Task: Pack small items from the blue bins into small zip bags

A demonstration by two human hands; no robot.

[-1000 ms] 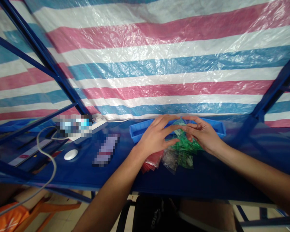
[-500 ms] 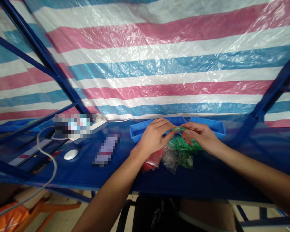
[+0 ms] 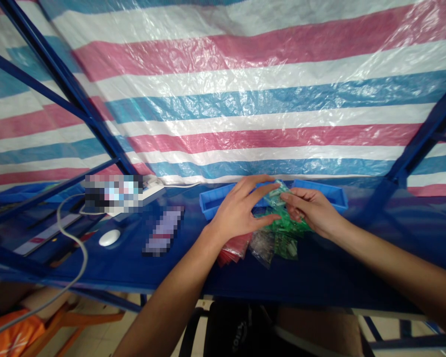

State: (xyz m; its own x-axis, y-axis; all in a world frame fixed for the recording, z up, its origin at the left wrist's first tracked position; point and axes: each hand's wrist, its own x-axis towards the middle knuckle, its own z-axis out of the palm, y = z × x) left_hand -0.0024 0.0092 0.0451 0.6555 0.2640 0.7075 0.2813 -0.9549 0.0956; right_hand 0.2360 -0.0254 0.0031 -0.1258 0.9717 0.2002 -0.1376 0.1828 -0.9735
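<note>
Spread apart now, the fingers and thumb of the left hand (image 3: 235,210) have parted from their pinch of half a second ago, and the small green plastic packet (image 3: 276,198) they gripped has turned from edge-on to show its flat face. The right hand (image 3: 312,207) keeps it between thumb and bent fingers, raised over the middle of the blue bench (image 3: 342,280), toward the far edge. Whether the left index fingertip touches the packet, I cannot tell; otherwise that hand is wide open.

Beneath the hands lies a pile of green packets (image 3: 287,222). Nearer the bench's front edge lie a dark green packet (image 3: 286,247), a clear greyish packet (image 3: 262,245) beside it and a fanned stack of red packets (image 3: 235,250) below the left palm. Along the far edge stand a left blue bin (image 3: 210,201) and a right blue bin (image 3: 327,194), with another blue part between them mostly hidden by the left hand. Toward the bench's left end rest a white computer mouse (image 3: 109,238) and a pixelated lilac rectangle (image 3: 164,230).
</note>
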